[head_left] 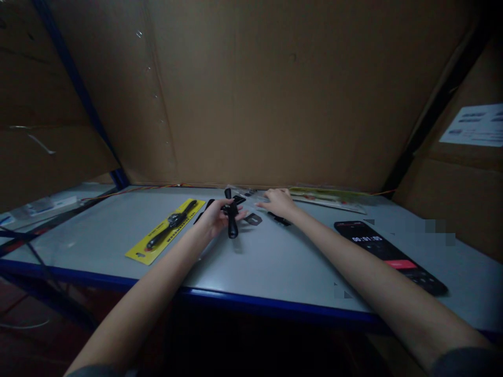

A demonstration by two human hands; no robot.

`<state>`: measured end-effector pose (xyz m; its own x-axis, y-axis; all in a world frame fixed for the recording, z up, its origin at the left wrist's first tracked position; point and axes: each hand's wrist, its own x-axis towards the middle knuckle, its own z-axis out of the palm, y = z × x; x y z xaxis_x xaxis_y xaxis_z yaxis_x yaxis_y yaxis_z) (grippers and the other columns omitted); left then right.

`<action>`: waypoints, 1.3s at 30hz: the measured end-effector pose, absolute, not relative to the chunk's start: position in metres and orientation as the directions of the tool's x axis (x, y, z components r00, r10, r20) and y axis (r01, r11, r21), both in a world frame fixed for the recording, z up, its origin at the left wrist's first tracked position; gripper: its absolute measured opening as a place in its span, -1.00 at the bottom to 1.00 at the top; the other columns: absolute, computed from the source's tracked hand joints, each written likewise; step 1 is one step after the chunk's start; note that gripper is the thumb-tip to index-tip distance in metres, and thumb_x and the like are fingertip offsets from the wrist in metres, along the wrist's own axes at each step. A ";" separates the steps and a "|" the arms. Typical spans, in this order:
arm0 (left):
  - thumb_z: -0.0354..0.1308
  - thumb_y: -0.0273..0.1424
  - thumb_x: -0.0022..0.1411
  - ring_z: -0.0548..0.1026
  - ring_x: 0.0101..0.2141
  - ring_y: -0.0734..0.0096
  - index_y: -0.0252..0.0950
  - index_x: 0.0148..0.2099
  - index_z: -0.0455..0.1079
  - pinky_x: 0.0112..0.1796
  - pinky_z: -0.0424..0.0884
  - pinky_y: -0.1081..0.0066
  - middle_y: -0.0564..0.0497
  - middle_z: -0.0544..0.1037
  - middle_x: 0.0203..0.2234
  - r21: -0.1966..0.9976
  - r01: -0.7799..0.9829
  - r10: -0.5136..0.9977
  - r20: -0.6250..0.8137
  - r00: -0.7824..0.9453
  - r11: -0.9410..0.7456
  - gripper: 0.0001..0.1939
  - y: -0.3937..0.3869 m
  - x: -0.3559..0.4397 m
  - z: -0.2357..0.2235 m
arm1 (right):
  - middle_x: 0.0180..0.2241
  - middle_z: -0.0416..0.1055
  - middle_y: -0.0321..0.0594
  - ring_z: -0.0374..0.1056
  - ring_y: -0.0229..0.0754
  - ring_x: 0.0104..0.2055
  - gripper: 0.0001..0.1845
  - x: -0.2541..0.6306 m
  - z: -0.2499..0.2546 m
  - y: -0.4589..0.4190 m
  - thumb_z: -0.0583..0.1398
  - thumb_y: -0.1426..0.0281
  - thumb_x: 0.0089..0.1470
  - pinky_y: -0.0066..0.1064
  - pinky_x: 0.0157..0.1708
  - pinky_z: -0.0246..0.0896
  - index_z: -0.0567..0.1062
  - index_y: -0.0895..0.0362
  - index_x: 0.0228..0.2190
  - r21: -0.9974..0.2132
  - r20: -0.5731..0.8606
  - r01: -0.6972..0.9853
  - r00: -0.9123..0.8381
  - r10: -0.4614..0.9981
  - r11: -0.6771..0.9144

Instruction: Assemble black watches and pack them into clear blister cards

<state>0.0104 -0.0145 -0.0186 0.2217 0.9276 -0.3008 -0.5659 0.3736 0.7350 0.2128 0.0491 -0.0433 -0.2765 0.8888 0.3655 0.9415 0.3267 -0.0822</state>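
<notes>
Left hand (212, 219) clenched on black plastic piece (232, 226), just right of yellow blister card (173, 238).
Right hand (279, 203) was released, fingers spread, farther right of the card, just above a small black part (280, 219). Left fingers wrapped the piece's middle, a steady hold with both ends free.

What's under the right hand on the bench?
A black strip pokes out below the right hand on the grey bench top; anything directly beneath the palm is hidden.
</notes>
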 end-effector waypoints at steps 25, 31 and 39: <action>0.07 -0.58 0.10 0.47 -0.54 0.48 -0.42 -0.33 0.39 -0.46 0.38 0.52 -0.07 0.52 -0.51 0.868 -0.487 0.988 -0.025 0.150 0.096 -0.91 -0.026 0.016 -0.014 | -0.15 0.34 -0.02 0.22 0.07 -0.03 -0.45 0.150 -0.016 -0.077 0.03 -0.02 0.01 -0.04 -0.07 0.09 0.37 0.08 -0.10 -0.540 0.356 0.701 -0.310 0.882 0.465; 0.07 -0.55 0.13 0.52 -0.35 0.38 -0.39 -0.21 0.41 -0.31 0.42 0.44 -0.10 0.55 -0.36 0.830 -0.557 0.977 0.087 0.192 0.036 -0.84 -0.027 0.018 -0.011 | -0.11 0.33 -0.09 0.36 -0.16 -0.22 -0.39 0.168 -0.010 -0.056 0.24 0.18 -0.12 -0.26 -0.28 0.30 0.19 0.08 -0.05 -0.983 0.055 0.160 -0.183 0.981 0.085; 0.14 -0.56 0.08 0.46 -0.13 0.30 -0.38 -0.16 0.42 -0.12 0.33 0.37 -0.13 0.53 -0.21 0.835 -0.549 0.949 0.208 0.238 -0.045 -0.78 -0.035 0.022 -0.004 | -0.45 0.44 -0.23 0.39 -0.24 -0.43 -0.63 0.164 -0.019 -0.057 0.35 0.34 -0.26 -0.32 -0.33 0.34 0.37 0.13 -0.35 -0.993 -0.015 -0.094 -0.471 0.882 -0.067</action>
<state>0.0216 -0.0346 -0.0040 0.2381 0.9487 0.2080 -0.5488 -0.0452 0.8347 0.1645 -0.0567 -0.0193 -0.4706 0.8822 -0.0149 -0.0937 -0.0667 -0.9934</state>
